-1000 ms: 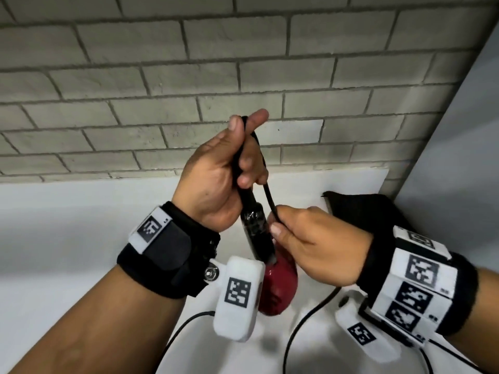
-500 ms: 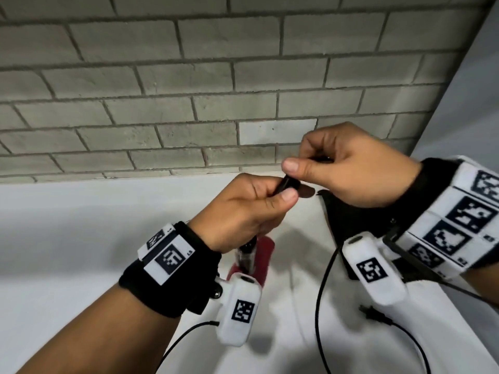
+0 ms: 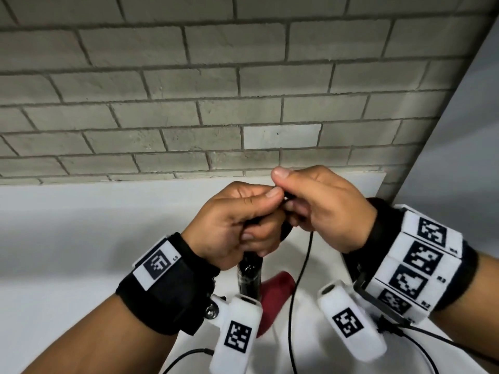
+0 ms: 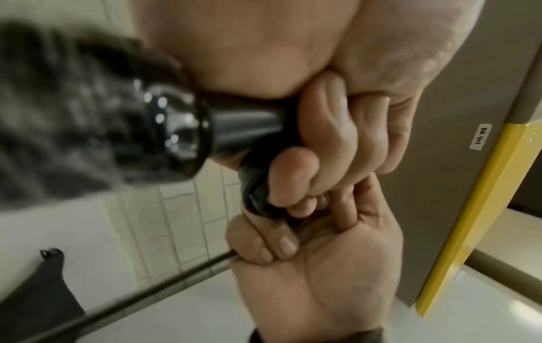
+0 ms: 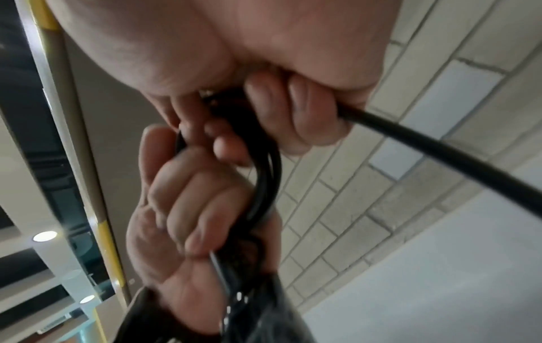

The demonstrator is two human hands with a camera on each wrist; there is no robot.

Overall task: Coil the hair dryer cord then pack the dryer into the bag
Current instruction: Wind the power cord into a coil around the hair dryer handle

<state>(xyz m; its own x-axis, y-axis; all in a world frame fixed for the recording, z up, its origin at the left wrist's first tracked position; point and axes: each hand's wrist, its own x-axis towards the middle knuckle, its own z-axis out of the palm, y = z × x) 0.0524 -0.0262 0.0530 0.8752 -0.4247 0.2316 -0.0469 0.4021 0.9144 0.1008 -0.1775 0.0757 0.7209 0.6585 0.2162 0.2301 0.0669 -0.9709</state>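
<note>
Above white table (image 3: 81, 252), two hands, left hand (image 3: 237, 225), right hand (image 3: 324, 209), gripping one cord (image 3: 299, 279), seemingly looped.

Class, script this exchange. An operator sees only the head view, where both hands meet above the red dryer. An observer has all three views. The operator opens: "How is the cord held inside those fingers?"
Observer: In the right wrist view, the left hand holds loops of cord under its curled fingers.
Operator: And the right hand?
Observer: The right hand pinches the free run, which leaves its fingers in a straight line.
Operator: Where is the bag?
Observer: In the left wrist view, the dark bag lies on the white surface, apart from both hands.
</note>
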